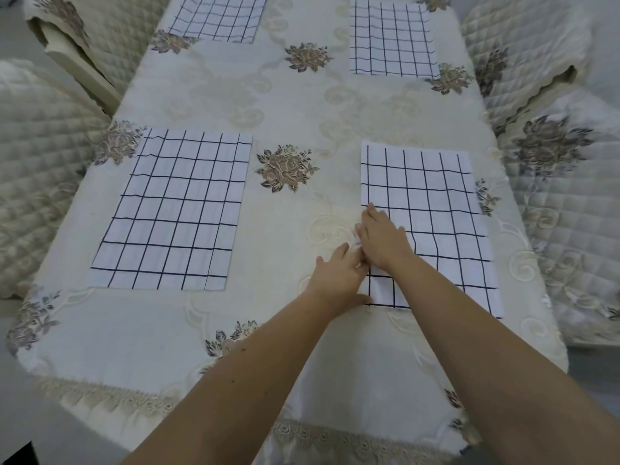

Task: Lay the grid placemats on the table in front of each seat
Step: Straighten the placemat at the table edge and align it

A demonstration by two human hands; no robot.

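- Two bare forearms reach in from the near edge of the table, over a cream tablecloth (161,337); places below are given from the brown rose motif (287,167) at its middle.
- Left hand (337,275): nearer than the rose and to its right, fingers stretched out and holding nothing, tips at the left edge of the near-right placemat (432,209).
- Right hand (380,239): just beyond the left hand, lying flat with straight fingers on that same mat's left edge. A small bit of the edge stands lifted between the two hands.
- Four grid placemats in all, white with dark lines.
- The near-right placemat lies right of the rose; the near-left placemat (174,209) lies flat to the rose's left.
- The far-left placemat (218,16) and far-right placemat (392,38) lie beyond the rose, the first cut off by the top edge.
- Four quilted seats: two left of the rose (37,156) (114,31), two right of it (570,216) (523,45).
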